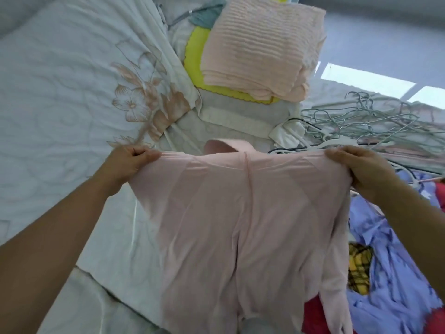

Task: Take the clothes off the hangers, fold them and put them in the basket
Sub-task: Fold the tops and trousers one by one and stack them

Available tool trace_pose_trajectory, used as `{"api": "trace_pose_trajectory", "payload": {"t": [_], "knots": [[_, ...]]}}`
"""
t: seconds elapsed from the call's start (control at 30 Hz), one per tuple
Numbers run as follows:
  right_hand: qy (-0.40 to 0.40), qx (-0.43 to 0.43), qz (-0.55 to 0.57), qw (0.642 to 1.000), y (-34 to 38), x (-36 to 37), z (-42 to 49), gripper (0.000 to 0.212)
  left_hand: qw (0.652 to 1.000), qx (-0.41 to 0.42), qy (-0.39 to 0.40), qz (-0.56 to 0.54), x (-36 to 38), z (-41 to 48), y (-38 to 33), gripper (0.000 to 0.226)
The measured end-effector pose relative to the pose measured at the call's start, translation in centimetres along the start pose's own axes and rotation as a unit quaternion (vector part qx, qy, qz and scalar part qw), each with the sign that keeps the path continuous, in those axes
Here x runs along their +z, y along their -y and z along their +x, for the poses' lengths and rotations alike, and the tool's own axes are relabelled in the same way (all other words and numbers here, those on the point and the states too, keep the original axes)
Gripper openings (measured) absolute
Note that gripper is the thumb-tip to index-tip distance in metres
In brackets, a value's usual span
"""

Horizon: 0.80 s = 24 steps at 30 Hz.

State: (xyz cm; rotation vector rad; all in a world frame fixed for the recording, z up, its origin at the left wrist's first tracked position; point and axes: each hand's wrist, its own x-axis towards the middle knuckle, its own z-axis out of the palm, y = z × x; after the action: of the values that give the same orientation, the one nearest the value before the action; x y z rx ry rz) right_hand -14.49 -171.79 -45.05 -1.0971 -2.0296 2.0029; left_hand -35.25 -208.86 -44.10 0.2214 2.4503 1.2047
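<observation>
A thin pale pink top [240,225] hangs spread out in front of me over the bed. My left hand [127,161] grips its left shoulder and my right hand [361,169] grips its right shoulder, holding it up by the top edge. The collar [224,147] folds away from me. Beyond it stands a stack of folded clothes with a ribbed peach garment [260,47] on top, a yellow piece [195,59] and a grey-white one [240,114] beneath. A pile of grey wire hangers [366,126] lies at the right.
A white quilted bedspread [60,92] with a pink flower pattern covers the bed at the left. At the right lie a lilac garment [385,261], a yellow checked piece [358,268] and red fabric [313,314]. A teal item [207,15] is behind the stack.
</observation>
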Motion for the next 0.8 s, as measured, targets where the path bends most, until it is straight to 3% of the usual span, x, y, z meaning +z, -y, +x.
{"api": "trace_pose_trajectory", "payload": {"t": [0.17, 0.3, 0.43, 0.57, 0.67, 0.8], "knots": [[-0.003, -0.056, 0.074, 0.996, 5.0, -1.3, -3.2, 0.065, 0.991, 0.050, -0.104, -0.071, -3.8, -3.7, -5.2, 0.015], [0.015, -0.072, 0.035, 0.997, 8.4, -1.4, -6.4, 0.062, 0.997, 0.040, -0.049, -0.035, -6.4, -7.1, -7.7, 0.017], [-0.002, -0.080, 0.054, 0.995, 13.4, -2.4, -8.1, 0.015, 0.990, 0.045, -0.067, -0.116, -9.6, -8.5, -10.3, 0.030], [0.056, -0.011, 0.031, 0.998, 15.9, -2.3, -8.0, 0.039, 0.982, 0.048, -0.045, -0.176, -10.1, -7.9, -11.6, 0.045], [0.084, 0.028, 0.046, 0.995, 17.5, -1.6, -6.9, 0.010, 0.978, 0.026, -0.057, -0.199, -9.6, -6.0, -11.7, 0.043], [0.100, 0.007, 0.012, 0.995, 19.0, -1.9, -4.1, 0.012, 0.968, 0.025, -0.083, -0.236, -10.6, -2.5, -12.9, 0.027]]}}
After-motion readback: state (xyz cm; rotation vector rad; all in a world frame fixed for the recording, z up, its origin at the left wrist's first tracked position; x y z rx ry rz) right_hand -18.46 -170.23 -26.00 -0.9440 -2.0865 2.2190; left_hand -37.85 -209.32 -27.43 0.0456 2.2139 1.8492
